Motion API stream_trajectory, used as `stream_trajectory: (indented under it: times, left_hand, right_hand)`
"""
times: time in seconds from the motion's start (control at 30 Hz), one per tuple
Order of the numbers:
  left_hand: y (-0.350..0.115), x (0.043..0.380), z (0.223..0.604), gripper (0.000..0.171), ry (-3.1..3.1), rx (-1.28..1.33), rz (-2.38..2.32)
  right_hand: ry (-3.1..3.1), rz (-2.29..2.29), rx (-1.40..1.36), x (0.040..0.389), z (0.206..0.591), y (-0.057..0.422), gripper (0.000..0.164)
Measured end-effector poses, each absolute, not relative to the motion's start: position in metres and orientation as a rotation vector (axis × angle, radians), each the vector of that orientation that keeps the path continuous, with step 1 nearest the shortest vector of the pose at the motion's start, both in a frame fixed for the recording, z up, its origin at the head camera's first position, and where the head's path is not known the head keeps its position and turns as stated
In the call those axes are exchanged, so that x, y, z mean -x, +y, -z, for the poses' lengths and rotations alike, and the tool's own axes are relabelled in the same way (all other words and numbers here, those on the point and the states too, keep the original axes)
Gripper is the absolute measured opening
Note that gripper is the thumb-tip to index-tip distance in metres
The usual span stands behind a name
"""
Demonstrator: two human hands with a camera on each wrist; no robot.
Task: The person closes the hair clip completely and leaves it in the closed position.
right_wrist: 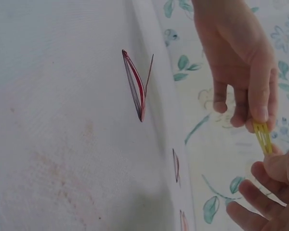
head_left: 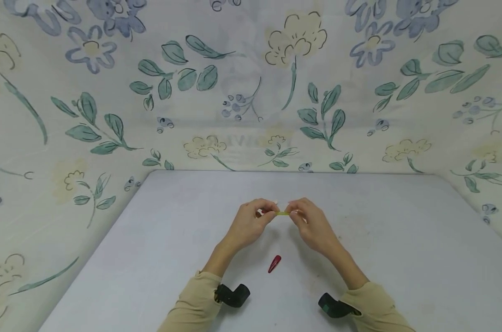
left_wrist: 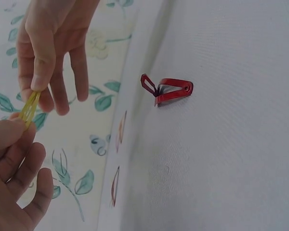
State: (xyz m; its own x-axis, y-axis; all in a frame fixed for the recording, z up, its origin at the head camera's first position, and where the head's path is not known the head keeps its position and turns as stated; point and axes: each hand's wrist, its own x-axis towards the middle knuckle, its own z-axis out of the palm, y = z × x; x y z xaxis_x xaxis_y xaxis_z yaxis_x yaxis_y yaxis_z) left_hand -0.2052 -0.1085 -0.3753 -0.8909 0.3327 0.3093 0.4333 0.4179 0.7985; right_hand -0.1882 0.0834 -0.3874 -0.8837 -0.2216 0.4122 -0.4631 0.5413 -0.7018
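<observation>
A yellow snap hair clip [left_wrist: 30, 109] is stretched between my two hands, above the table. My left hand [head_left: 251, 222] pinches one end of the clip between thumb and index finger; the other fingers spread loosely in the left wrist view. At its opposite end, my right hand [head_left: 313, 226] pinches the clip the same way. A red snap hair clip [head_left: 274, 263] lies on the table nearer the body, between the forearms. In the left wrist view, this red clip [left_wrist: 176, 91] is sprung open.
Two more thin reddish clips [left_wrist: 115, 186] [right_wrist: 176, 166] appear near the far table edge in the wrist views. The white table [head_left: 151, 258] meets a floral cloth [head_left: 251, 92] at its back and sides. Black wrist cameras [head_left: 233, 295] sit at both sleeves.
</observation>
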Motion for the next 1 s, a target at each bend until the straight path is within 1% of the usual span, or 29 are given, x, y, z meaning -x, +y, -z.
stream_trajectory:
  times: [0.6,0.83,1.0]
  left_hand:
    - [-0.1116,0.2033,0.3753,0.007,-2.544,0.715,1.472]
    - [-0.1102,0.2038,0.3749,0.007,-2.515,0.802,1.454]
    - [-0.1094,0.2022,0.3711,0.008,-2.505,0.777,1.485]
  right_hand:
    - [-2.498,-1.290,-0.588,0.1833,0.3860,0.0776,0.010]
    - [-2.497,-1.299,-0.583,0.1837,0.3834,0.0787,0.014]
    - [-2.489,-1.365,-0.558,0.1838,0.3817,0.0804,0.012]
